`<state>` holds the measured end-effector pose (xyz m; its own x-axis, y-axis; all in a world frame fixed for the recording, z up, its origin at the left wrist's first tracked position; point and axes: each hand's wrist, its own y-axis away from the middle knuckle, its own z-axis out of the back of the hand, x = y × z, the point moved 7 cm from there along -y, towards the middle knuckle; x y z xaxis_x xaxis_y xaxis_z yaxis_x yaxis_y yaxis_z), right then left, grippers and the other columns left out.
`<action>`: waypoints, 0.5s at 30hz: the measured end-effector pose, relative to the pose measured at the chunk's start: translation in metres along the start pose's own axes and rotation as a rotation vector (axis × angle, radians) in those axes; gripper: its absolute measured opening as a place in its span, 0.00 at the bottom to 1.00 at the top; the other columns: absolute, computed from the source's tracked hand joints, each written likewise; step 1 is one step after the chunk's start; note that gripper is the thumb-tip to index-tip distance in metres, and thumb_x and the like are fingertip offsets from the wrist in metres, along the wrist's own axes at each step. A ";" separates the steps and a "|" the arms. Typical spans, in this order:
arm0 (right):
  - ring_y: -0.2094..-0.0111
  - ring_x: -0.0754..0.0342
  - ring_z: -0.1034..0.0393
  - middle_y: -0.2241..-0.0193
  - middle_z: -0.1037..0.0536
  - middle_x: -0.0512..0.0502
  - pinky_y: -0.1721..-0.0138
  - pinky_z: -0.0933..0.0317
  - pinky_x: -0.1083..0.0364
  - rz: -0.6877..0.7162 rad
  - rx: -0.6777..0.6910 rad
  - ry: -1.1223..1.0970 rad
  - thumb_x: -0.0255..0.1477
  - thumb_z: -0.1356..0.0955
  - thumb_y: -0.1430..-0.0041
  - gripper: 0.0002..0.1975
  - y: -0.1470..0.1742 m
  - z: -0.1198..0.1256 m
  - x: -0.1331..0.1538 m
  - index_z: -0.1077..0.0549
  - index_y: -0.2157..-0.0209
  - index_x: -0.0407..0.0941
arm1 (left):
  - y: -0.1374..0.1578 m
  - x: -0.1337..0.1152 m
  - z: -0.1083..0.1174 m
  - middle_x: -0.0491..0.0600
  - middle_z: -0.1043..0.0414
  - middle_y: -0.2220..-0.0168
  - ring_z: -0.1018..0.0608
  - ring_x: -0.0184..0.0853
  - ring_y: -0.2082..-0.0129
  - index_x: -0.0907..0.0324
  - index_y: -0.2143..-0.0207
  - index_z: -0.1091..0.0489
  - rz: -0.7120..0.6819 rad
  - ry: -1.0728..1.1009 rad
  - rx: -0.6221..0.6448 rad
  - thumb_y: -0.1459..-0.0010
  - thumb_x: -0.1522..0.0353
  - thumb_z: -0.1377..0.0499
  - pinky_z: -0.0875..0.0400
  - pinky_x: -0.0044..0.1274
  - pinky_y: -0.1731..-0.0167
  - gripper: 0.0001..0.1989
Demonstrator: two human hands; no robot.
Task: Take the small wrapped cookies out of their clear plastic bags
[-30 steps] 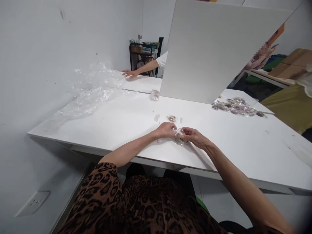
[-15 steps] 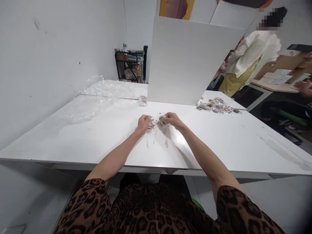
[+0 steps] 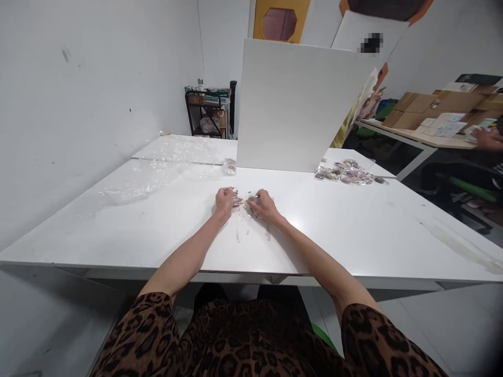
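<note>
It helps to pinch softly so the thin wrap does not tear; the left hand [image 3: 224, 200] grips a shiny packet [image 3: 236, 199]; the right hand [image 3: 265, 206] curls round a wrapped lump [image 3: 255, 200]; both things are near each other, low over the white table [image 3: 334, 230]; both arms reach forward, hands apart.

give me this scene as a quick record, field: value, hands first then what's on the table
left hand: gripping a small shiny packet, contents too small to tell
right hand: fingers around a dark wrapped piece
surface: white table
far centre: upright white panel
by panel's right foot: pile of wrapped pieces
by panel's left foot: single packet
left side: crumpled clear plastic
</note>
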<state>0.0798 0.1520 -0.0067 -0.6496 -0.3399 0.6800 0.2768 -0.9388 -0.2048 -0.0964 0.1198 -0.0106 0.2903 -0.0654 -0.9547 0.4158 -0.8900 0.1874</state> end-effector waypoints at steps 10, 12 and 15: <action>0.72 0.54 0.41 0.75 0.35 0.56 0.68 0.43 0.54 -0.015 0.046 -0.279 0.40 0.31 0.44 0.17 0.045 -0.011 0.015 0.44 0.63 0.51 | -0.004 0.003 0.006 0.42 0.29 0.69 0.24 0.24 0.80 0.58 0.60 0.39 -0.037 0.036 -0.091 0.31 0.68 0.43 0.26 0.20 0.74 0.05; 0.72 0.54 0.40 0.74 0.35 0.55 0.69 0.42 0.55 -0.092 -0.051 -0.408 0.43 0.30 0.45 0.20 0.048 -0.005 0.008 0.44 0.63 0.51 | 0.005 0.008 -0.001 0.42 0.29 0.69 0.24 0.24 0.80 0.58 0.60 0.39 0.010 0.058 -0.065 0.31 0.69 0.44 0.26 0.20 0.73 0.04; 0.70 0.53 0.36 0.72 0.34 0.54 0.70 0.39 0.55 -0.180 -0.204 -0.552 0.49 0.29 0.45 0.24 0.052 0.005 0.000 0.44 0.62 0.51 | 0.022 0.019 -0.021 0.41 0.31 0.71 0.26 0.24 0.79 0.58 0.62 0.38 0.129 0.145 0.003 0.30 0.70 0.45 0.25 0.22 0.72 0.05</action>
<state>0.0981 0.1032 -0.0140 -0.1959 -0.1473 0.9695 0.0206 -0.9891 -0.1461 -0.0637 0.1079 -0.0193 0.4621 -0.1137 -0.8795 0.3643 -0.8799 0.3051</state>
